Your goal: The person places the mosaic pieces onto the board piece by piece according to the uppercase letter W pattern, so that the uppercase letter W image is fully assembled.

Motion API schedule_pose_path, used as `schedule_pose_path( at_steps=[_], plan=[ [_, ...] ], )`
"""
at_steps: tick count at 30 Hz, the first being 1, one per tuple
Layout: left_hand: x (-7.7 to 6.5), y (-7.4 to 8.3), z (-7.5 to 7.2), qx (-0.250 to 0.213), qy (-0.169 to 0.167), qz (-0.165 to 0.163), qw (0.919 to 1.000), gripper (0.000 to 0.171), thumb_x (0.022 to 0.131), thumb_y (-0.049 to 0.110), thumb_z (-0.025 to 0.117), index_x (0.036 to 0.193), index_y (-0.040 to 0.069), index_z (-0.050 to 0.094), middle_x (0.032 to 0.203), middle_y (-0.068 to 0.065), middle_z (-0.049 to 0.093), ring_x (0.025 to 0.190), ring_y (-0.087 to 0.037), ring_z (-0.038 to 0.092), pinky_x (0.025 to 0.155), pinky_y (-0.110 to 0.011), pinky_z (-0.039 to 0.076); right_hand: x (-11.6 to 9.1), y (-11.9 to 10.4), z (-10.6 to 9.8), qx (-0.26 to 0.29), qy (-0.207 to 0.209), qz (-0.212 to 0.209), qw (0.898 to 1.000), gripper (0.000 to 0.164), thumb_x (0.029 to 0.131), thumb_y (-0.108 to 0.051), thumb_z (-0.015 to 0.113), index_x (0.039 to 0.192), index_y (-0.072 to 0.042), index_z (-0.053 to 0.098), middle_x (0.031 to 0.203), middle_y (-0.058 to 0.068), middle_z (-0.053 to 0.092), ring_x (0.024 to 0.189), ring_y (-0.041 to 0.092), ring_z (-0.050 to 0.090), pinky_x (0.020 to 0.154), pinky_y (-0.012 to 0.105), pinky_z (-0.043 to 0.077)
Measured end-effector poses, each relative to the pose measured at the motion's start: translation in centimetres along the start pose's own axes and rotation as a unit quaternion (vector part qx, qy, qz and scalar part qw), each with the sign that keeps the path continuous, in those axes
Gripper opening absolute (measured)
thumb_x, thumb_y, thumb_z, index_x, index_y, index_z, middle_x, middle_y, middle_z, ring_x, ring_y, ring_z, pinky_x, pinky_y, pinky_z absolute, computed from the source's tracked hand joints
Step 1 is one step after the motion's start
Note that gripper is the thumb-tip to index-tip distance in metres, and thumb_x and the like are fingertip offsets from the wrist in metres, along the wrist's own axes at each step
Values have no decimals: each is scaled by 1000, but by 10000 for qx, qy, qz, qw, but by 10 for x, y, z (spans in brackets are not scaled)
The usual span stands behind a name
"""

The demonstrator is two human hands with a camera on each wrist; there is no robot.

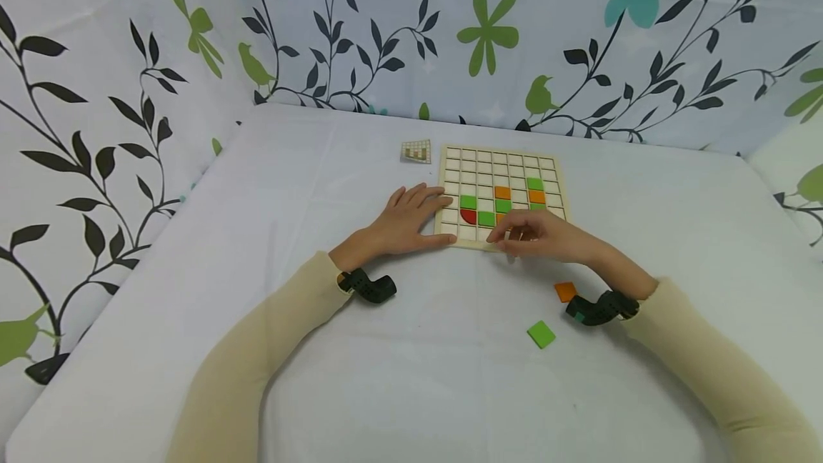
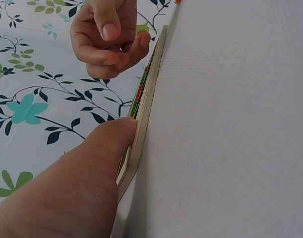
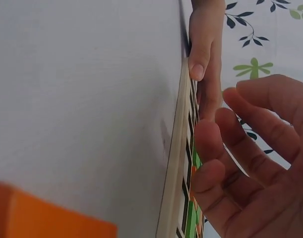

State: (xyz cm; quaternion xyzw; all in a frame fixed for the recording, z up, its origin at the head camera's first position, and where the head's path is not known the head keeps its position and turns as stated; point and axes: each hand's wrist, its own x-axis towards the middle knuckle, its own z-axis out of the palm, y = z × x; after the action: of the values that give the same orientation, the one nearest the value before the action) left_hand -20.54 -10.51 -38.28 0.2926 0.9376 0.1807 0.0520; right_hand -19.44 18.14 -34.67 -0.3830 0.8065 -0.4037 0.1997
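Observation:
A wooden grid board (image 1: 484, 169) lies on the white table, with green, orange and red tiles set in some of its squares. My left hand (image 1: 406, 222) rests at the board's left edge, fingers stretched out; its thumb touches the rim in the left wrist view. Over the near part of the board is my right hand (image 1: 539, 234), its fingers loosely bent. No piece shows between those fingers in either wrist view. The right hand hides part of the board's lower right. A red quarter-round tile (image 1: 469, 216) sits near the left side of the grid.
A loose orange tile (image 1: 566, 292) lies by the right wrist, and a green tile (image 1: 541, 334) lies nearer the front. Behind the board's left corner stands a small patterned card (image 1: 416, 151). A leaf-printed curtain (image 1: 386, 27) hangs behind the table.

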Motion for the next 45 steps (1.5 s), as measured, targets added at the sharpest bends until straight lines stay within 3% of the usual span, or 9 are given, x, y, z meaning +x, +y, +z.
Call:
schedule_pose_path(
  at_steps=[8,19,28,33,45],
  plan=[
    [0,-2,1,-12,27,26,10000,74,92,57,57,152,21,35,159,-3,25,150,-30,10,118,-53,4,-8,4,0,19,-314,-160,9994,16,95,-4,61,109,0,67,98,11,67,75,21,59,67,24,51],
    [0,0,0,-49,37,61,10000,72,92,55,57,152,20,35,159,-3,25,150,-30,10,118,-53,4,-24,9,-3,-56,-243,-173,9995,15,94,-4,62,109,-2,68,102,10,67,78,19,61,68,24,53],
    [0,0,-1,-20,12,29,10000,72,92,56,56,152,21,35,159,-3,25,150,-29,10,118,-52,4,-36,10,-10,-29,-662,-141,9977,16,95,-5,61,111,-2,67,106,11,66,85,16,62,78,24,54],
    [0,0,0,-49,5,18,10000,73,92,56,56,152,22,34,159,-3,24,150,-29,9,118,-52,3,-41,12,-13,-35,-822,-268,9962,17,95,-4,61,111,-2,67,105,11,66,85,14,60,77,24,54],
    [1,-1,1,-59,9,10,10000,74,91,58,56,152,22,34,159,-2,24,150,-29,9,118,-52,3,-56,17,-20,-256,-882,30,9958,19,94,-7,64,112,-8,68,100,4,64,84,12,57,73,23,52]
  ],
)
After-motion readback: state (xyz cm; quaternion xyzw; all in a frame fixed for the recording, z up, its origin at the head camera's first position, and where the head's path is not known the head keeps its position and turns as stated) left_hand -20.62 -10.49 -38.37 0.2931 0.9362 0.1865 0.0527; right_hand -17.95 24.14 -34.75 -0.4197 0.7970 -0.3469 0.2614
